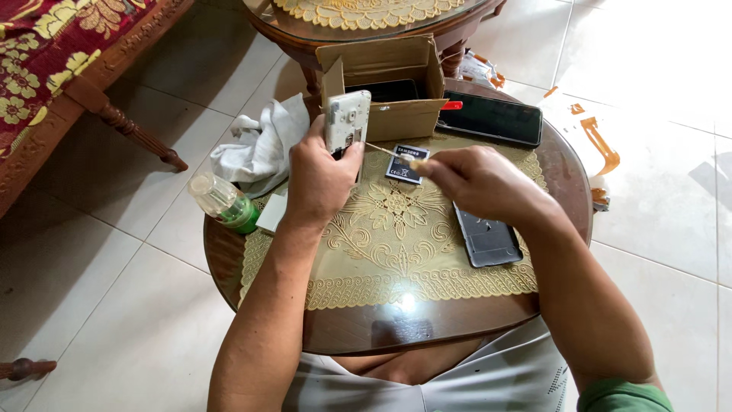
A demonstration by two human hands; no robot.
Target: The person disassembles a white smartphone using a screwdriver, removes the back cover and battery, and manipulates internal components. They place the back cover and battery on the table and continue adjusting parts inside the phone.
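We hold the phone [347, 120] upright in our left hand [320, 179], fingers clamped, while right hand [476, 179] fingers pinch a swab [385, 150] at its open back, which seems the cleaning step.

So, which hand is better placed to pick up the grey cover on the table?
Probably the right hand: the grey cover lies just beside it. The left hand grips the white phone upright. But the right pinches a thin stick.

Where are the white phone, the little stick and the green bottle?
white phone [347, 118], head view, middle of its opened back, held in the left hand.
little stick [385, 150], head view, thin shaft, pinched by the right hand.
green bottle [225, 203], head view, clear body, lying on its side.
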